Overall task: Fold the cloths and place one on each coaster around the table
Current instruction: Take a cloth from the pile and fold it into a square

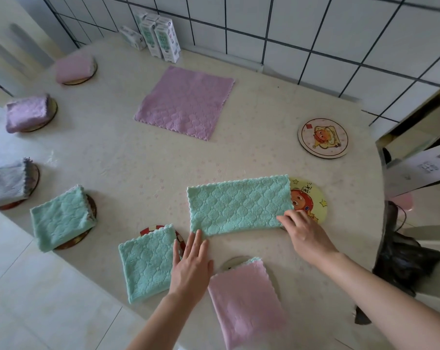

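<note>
Pale flowered table (112, 152) against white tiled wall (314, 34). Left hand (192, 261) flat, outstretched, touching green cloth (239, 205) corner; right hand (305, 232) on other corner, grip unclear.

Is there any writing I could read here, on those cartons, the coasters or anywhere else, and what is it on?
No text reads clearly.
On the cartons by the tiled wall: green print, too blurred.
On the half-covered coaster: dark handwritten-looking marks, not legible.
On the bare coaster: a small red stamp, too small.
On the white surface at the right edge: grey marks, blurred.
</note>
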`<state>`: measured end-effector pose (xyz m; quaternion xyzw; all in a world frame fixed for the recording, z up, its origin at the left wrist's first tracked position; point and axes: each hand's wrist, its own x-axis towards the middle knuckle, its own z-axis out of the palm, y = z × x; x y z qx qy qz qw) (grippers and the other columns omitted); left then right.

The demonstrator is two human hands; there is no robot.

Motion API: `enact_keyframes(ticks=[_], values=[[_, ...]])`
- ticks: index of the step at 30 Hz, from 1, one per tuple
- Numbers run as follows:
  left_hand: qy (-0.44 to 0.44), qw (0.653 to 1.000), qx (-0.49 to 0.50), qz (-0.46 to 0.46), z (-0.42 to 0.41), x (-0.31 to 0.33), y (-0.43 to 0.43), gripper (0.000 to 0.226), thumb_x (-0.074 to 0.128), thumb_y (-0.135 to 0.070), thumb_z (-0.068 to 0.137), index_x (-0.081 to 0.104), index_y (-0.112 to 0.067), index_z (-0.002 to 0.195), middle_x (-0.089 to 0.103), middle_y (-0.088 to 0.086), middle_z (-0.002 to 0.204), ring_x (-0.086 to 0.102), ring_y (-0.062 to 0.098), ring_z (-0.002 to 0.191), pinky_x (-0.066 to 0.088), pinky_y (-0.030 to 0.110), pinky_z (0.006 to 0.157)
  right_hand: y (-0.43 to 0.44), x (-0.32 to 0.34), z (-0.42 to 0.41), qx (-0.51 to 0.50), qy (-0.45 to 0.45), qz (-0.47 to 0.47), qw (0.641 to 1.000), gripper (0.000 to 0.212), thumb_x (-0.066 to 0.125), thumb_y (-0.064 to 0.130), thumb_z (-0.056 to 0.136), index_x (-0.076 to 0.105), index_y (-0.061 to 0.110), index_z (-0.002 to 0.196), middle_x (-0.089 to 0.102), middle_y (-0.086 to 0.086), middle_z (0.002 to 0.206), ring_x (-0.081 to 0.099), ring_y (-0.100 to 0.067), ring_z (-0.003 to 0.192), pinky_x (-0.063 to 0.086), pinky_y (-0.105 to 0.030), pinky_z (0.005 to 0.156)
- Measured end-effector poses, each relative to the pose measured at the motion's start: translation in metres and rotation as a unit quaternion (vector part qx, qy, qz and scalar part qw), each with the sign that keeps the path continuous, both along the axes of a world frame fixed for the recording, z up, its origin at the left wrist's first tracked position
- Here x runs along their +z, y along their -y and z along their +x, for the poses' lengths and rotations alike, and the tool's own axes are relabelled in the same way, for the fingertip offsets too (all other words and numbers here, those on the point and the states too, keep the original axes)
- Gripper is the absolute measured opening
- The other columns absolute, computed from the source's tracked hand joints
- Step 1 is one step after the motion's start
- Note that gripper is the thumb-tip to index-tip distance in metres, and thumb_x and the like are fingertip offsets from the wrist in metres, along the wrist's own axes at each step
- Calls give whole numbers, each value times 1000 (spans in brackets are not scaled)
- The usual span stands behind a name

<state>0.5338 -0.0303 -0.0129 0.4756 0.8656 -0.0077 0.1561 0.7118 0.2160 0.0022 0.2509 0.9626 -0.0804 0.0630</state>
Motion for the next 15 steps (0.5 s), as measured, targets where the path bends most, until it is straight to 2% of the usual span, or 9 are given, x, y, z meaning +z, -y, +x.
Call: enact_keyframes(ticks=[3,6,9,11,13,15], values=[[-14,1000,-9,18,-1,-1,2,58,75,-26,70,58,-10,123,47,12,142,42,28,133,18,54,113,-4,2,-8,0,57,19,998,65,61,-22,46,58,13,101,57,-5,96,51,-23,81,34,-23,47],[-33,999,-12,17,-4,-4,7,60,59,-27,76,52,-8,132,42,9,147,34,28,138,12,48,112,-3,4,-18,12,87,7,996,69,37,-15,52,46,11,114,47,-11,109,45,-27,94,37,-27,58],[-36,999,-19,1,-8,-3,10,61,48,-27,80,46,-6,138,36,7,150,24,28,141,6,47,114,3,7,-27,-2,110,-5,994,64,52,-14,66,34,13,122,36,-13,118,39,-29,105,37,-30,70],[-36,999,-17,0,-10,-1,9,65,61,-25,79,44,-5,139,34,8,151,23,28,142,4,46,114,2,6,-29,-8,106,-1,994,59,56,-12,70,34,14,119,37,-14,115,41,-30,101,41,-32,70],[-39,999,-15,10,-15,1,6,73,71,-24,74,44,-4,139,35,9,151,22,28,142,3,46,113,-3,5,-29,3,85,3,996,55,56,-15,68,37,14,112,43,-13,106,43,-28,92,42,-33,64],[-51,998,-19,14,-21,2,2,75,73,-26,74,43,-3,139,35,10,150,21,28,142,2,45,114,-7,4,-27,16,76,7,997,51,52,-19,66,45,12,105,47,-11,98,43,-25,84,35,-32,59]])
